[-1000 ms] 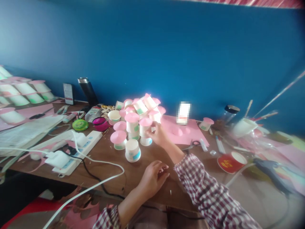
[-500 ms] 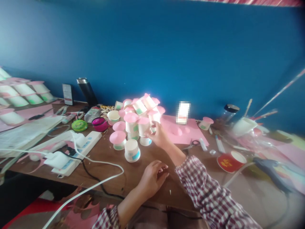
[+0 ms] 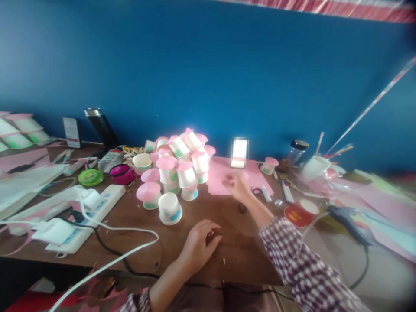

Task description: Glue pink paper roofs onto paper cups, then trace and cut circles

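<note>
My right hand (image 3: 238, 187) hovers over the pink paper sheet (image 3: 218, 171), its fingers loosely bent and slightly apart, with nothing visible in them. Behind its knuckles lies a small pink paper disc (image 3: 244, 175), partly hidden. My left hand (image 3: 199, 242) rests near the table's front, thumb and fingers apart and holding nothing. Left of both hands stands a stacked cluster of white paper cups (image 3: 186, 177) topped with pink discs (image 3: 167, 162). A bare paper cup (image 3: 170, 209) stands upside down in front of it.
A white power strip (image 3: 94, 219) with cables lies at left. To the right are scissors (image 3: 256, 191), markers (image 3: 287, 191), a red paper cup (image 3: 301, 213) and a glue gun (image 3: 349, 223). A lit phone (image 3: 239, 151) leans against the blue wall (image 3: 201, 78).
My right hand has left the cup stack and moved right, over the pink paper. My left hand stays in nearly the same place. The view has shifted slightly right.
</note>
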Demonstrator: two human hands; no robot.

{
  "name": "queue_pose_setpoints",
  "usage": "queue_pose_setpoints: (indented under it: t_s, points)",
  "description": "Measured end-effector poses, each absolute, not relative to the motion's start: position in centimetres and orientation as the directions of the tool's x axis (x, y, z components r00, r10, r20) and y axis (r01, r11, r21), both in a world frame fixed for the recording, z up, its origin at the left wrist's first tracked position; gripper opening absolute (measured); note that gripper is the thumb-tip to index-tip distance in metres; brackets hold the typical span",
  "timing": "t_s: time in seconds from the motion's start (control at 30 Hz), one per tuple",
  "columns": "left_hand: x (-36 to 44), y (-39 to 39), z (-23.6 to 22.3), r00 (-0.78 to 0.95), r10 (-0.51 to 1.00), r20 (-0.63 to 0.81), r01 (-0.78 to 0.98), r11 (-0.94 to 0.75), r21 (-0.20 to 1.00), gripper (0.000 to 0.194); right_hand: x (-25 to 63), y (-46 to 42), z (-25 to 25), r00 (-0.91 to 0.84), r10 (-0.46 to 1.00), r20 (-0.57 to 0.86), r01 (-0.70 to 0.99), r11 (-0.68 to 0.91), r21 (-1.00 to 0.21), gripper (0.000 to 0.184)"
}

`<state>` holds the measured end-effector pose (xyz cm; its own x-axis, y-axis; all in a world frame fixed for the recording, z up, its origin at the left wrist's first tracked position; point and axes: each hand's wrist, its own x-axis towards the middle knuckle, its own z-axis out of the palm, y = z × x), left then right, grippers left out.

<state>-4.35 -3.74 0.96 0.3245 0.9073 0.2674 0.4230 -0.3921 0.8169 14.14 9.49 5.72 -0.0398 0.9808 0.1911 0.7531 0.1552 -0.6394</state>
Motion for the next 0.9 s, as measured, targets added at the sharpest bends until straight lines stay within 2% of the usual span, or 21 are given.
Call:
queue_pose_setpoints:
  t_s: [0.13, 0.27, 0.5, 0.63, 0.9]
  points:
    - [-4.4, -3.7, 0.9, 0.328, 0.908, 0.262, 0.422, -0.389, 0.819, 0.015, 17.0, 12.0, 5.5, 0.061, 0.985, 0.164, 0.835, 0.04, -0.549, 0.034]
    - [-4.4, -3.8, 0.8, 0.331, 0.91, 0.249, 0.42, -0.379, 0.825, 0.013, 17.6, 13.1, 5.3, 0.082, 0.985, 0.15, 0.873, 0.002, -0.488, 0.042]
    - [-4.4, -3.8, 1.1, 0.336, 0.907, 0.254, 0.445, -0.391, 0.806, 0.012, 18.4, 15.4, 5.2, 0.149, 0.976, 0.156, 0.881, -0.059, -0.469, 0.028]
    - [-4.4, -3.6, 0.7, 0.34, 0.893, 0.295, 0.446, -0.43, 0.785, 0.012, 20.5, 16.4, 7.0, 0.164, 0.968, 0.191, 0.891, -0.062, -0.45, 0.024]
    - [-4.5, -3.3, -0.1, 0.339, 0.876, 0.343, 0.461, -0.473, 0.751, 0.013, 28.3, 17.0, 12.4, 0.271, 0.934, 0.232, 0.909, -0.169, -0.381, 0.027]
